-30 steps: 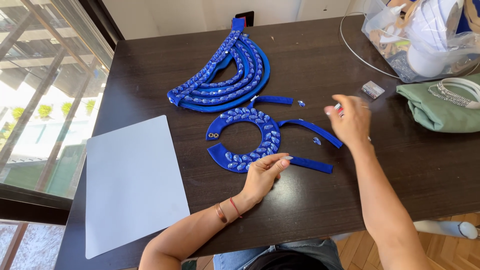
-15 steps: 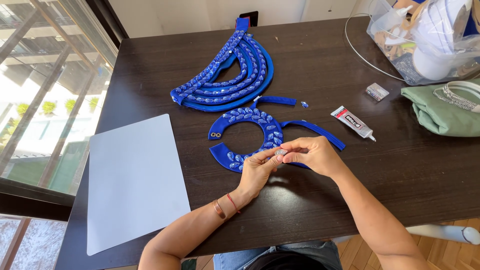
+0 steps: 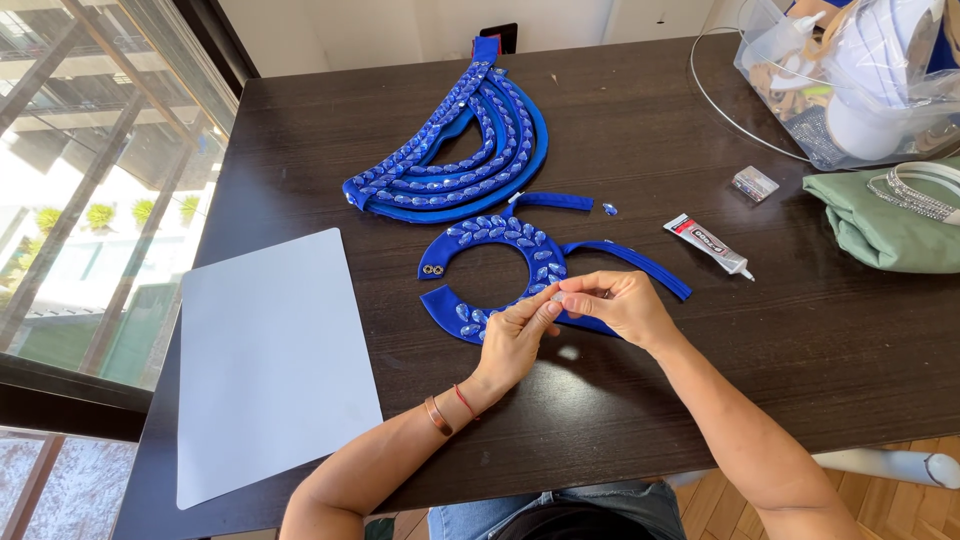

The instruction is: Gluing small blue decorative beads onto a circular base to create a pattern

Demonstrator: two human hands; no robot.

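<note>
Hands (image 3: pixel 575 315) met fingertip to fingertip over the lower right edge of a blue ring-shaped collar piece (image 3: pixel 490 262).

Left hand (image 3: pixel 515 340) pinched thumb to forefinger on a small pale gem (image 3: pixel 557 297), too tiny to tell more; right hand (image 3: pixel 615 303) closed its fingertips against the same spot, curled over the collar's rim. Lay flat on the dark table (image 3: pixel 650 130) directly beneath and beyond both hands, that collar, studded with pale blue stones, with blue straps (image 3: pixel 630 262) trailing past the right hand. Farther out from the hands: a larger stack of curved blue beaded bands (image 3: pixel 455 155). Off beyond the right hand, apart from it: a small glue tube (image 3: pixel 708 245) and a little clear box (image 3: pixel 755 183). Well off to the left hand's side: a white sheet (image 3: pixel 265 355).
</note>
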